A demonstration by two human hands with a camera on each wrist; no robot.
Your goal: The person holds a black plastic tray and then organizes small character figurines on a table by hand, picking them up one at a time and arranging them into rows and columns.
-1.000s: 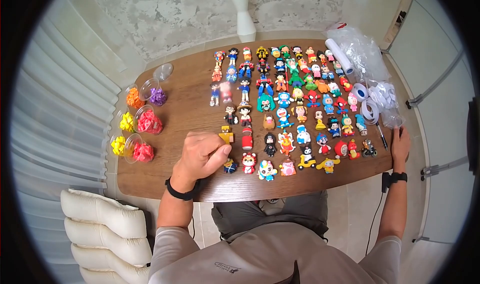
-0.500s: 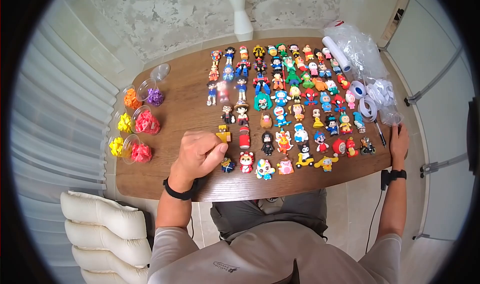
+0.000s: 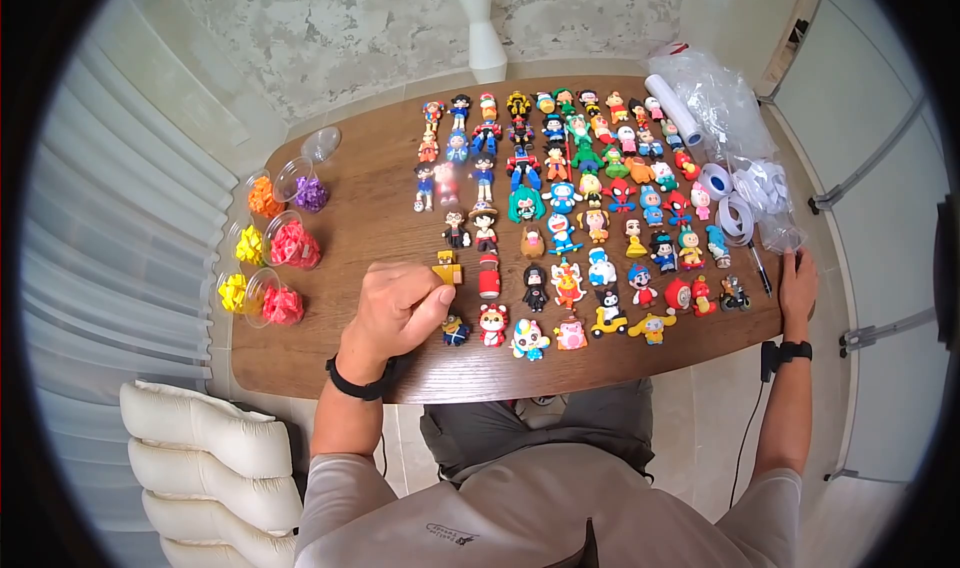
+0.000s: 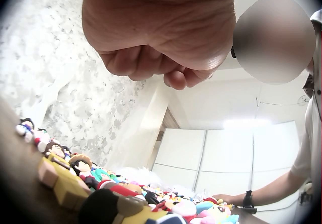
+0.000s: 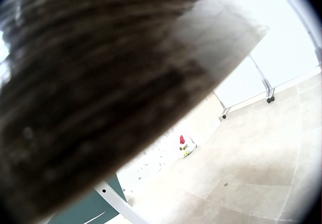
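My left hand (image 3: 402, 303) is curled into a fist above the near left part of the table. Nothing shows in the curled fingers (image 4: 146, 65) in the left wrist view. Nearest to it are a yellow blocky figure (image 3: 446, 267), just past the thumb, and a small dark blue and yellow figure (image 3: 454, 330), partly hidden by the hand. A red can-shaped toy (image 3: 489, 277) lies a little to the right. My right hand (image 3: 797, 286) rests with fairly straight fingers along the table's right edge, beside a black pen (image 3: 762, 270); the right wrist view does not show it.
Many small figures, such as a tiger-like one (image 3: 493, 324), lie in rows on the brown table (image 3: 340, 348). Clear cups of orange (image 3: 265, 198), purple and red pieces stand at the left. White tape rolls (image 3: 738, 220) and a plastic bag (image 3: 720, 108) lie at the right.
The whole scene shifted slightly leftward between the first and second frames as the head view moved. Both hands hold the same place and pose over the table.
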